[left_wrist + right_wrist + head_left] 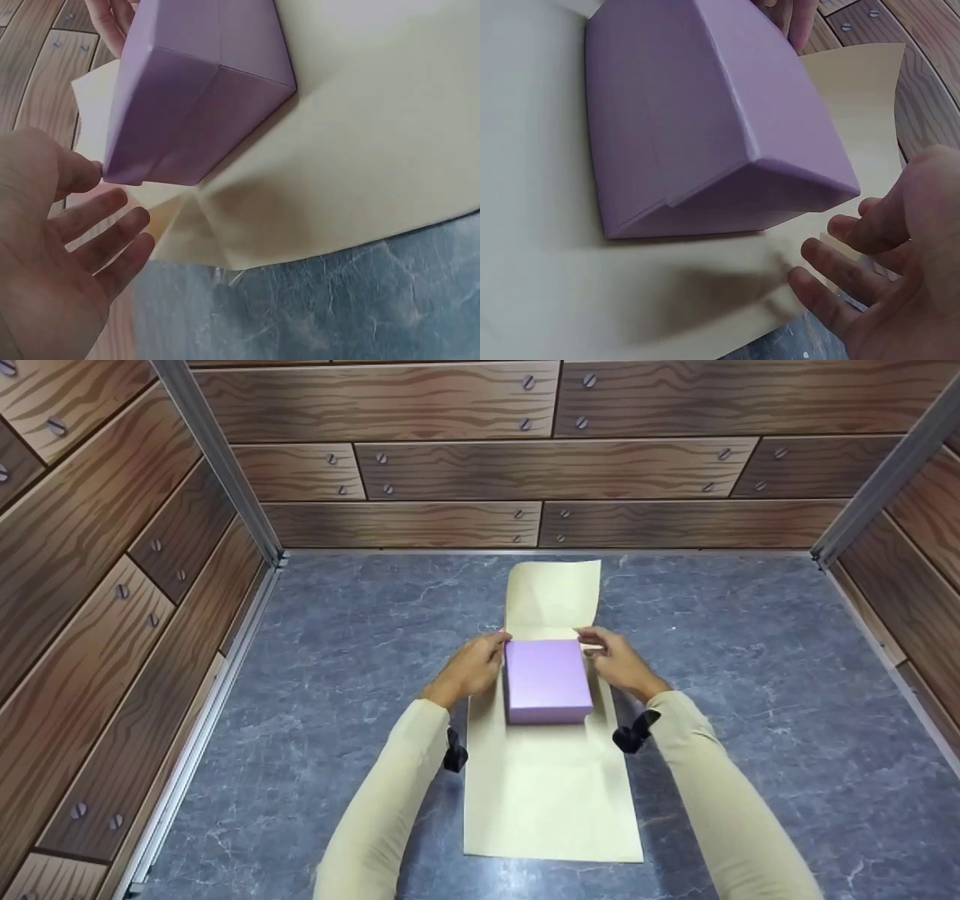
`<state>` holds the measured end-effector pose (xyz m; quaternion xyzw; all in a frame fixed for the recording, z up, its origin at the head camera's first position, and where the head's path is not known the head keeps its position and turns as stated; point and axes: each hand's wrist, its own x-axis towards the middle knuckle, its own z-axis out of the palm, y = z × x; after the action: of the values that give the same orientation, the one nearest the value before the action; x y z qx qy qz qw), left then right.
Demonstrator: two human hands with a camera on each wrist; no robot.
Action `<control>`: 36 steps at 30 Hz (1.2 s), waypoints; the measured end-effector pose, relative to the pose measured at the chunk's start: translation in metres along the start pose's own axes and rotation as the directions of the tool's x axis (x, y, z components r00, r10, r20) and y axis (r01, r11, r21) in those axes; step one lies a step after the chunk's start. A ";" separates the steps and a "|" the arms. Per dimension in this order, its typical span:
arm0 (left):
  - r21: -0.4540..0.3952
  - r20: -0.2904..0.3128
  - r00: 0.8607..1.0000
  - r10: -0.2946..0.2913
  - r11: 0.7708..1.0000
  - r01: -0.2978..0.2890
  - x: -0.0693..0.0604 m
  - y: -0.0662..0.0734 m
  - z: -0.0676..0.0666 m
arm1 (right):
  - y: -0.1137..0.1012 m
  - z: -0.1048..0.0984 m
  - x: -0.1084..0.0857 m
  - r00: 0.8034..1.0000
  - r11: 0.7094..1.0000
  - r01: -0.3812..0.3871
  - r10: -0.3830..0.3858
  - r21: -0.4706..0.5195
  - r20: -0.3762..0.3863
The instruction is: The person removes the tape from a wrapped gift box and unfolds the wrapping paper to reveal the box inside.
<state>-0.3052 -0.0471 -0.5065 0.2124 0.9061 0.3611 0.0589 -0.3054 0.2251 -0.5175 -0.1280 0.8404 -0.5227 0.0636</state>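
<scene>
A closed purple box (547,675) lies on a long cream sheet of paper (553,795). Beyond the box, the sheet's far end (553,594) is bent upward. At the box's far left corner is my left hand (472,664); in the left wrist view its thumb touches the corner (105,174), with the other fingers (112,240) spread loosely near the creased paper. My right hand (619,664) is at the far right corner. In the right wrist view its loosely bent fingers (840,274) are beside the box, over the paper's edge; whether they touch the paper I cannot tell.
Blue-grey marbled tabletop (360,660) surrounds the sheet. Wood-patterned panels form the back wall (450,469) and both sides, with metal rails along the edges. Black wrist cameras (454,751) hang under both forearms. A small reddish bit shows by my left fingertips.
</scene>
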 end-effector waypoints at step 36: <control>0.390 0.096 0.981 -0.171 0.913 0.121 -0.020 -0.041 0.018 | 0.026 0.022 -0.011 0.993 0.968 0.075 -0.051 -0.241 0.104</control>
<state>-0.2964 -0.0708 -0.5482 0.1743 0.9667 0.1578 0.1011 -0.2936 0.2203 -0.5505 -0.1868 0.8898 -0.4101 0.0714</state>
